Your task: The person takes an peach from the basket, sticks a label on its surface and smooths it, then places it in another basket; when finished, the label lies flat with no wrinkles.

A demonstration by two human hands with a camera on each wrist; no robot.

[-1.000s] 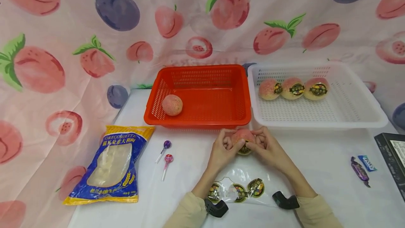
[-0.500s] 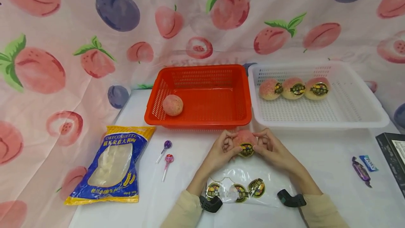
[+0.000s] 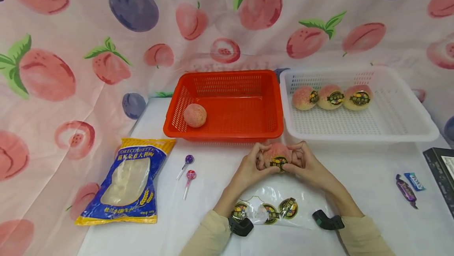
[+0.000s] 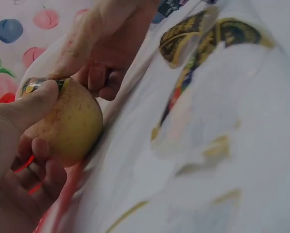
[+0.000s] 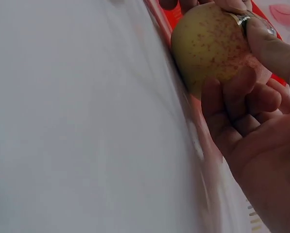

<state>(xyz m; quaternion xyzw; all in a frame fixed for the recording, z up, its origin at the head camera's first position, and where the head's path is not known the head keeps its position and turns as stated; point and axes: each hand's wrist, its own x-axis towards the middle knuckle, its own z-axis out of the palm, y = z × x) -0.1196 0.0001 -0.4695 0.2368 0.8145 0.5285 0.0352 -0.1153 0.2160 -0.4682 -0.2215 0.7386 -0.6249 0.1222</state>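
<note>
A pink and yellow peach point(image 3: 274, 152) is held between both hands, just in front of the baskets. My left hand point(image 3: 251, 170) grips its left side, with the thumb on the black-and-gold round sticker point(image 3: 279, 163). From the right, my right hand point(image 3: 311, 168) grips the same peach, its thumb on the sticker's other edge. In the left wrist view the peach point(image 4: 76, 126) shows its yellow underside between curled fingers; the right wrist view shows the speckled side of the peach point(image 5: 213, 48). Below the hands lies a clear sheet point(image 3: 312, 202) bearing several round stickers point(image 3: 289, 208).
A red basket point(image 3: 223, 134) with one unlabelled peach point(image 3: 195, 115) stands behind the hands. Right of it, a white basket point(image 3: 361, 137) holds 3 stickered peaches point(image 3: 330, 97). A pasta bag point(image 3: 125, 181) and two lollipops point(image 3: 190, 174) lie left; wrapped candies point(image 3: 406, 191) and a black box point(image 3: 440, 173) lie right.
The hands have spread slightly apart around the peach, showing more of it and its sticker. The thumbs have moved from the sticker's middle to its edges.
</note>
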